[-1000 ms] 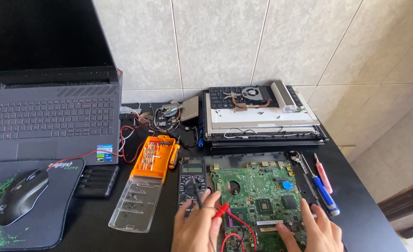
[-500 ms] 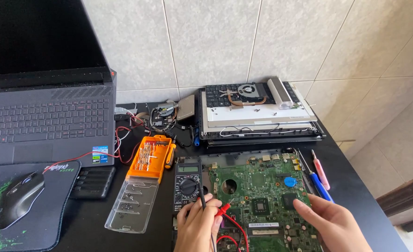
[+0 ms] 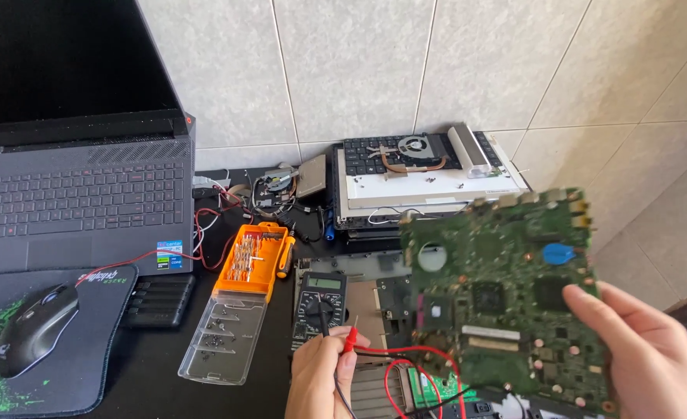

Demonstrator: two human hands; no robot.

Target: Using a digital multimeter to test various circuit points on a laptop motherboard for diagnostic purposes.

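My right hand holds a green laptop motherboard by its right edge, lifted off the table and tilted toward the camera. My left hand grips the red and black multimeter probes, their leads curling below the board. A dark multimeter lies on the table just above my left hand. Under the raised board lies an open laptop chassis.
An orange screwdriver bit case with its clear lid lies left of the meter. An open laptop, a mouse on a mat, and a stack of dismantled laptop parts against the tiled wall surround the work area.
My right hand has lifted the motherboard off the chassis and raised it toward the camera. The left hand stays by the multimeter with the probes.
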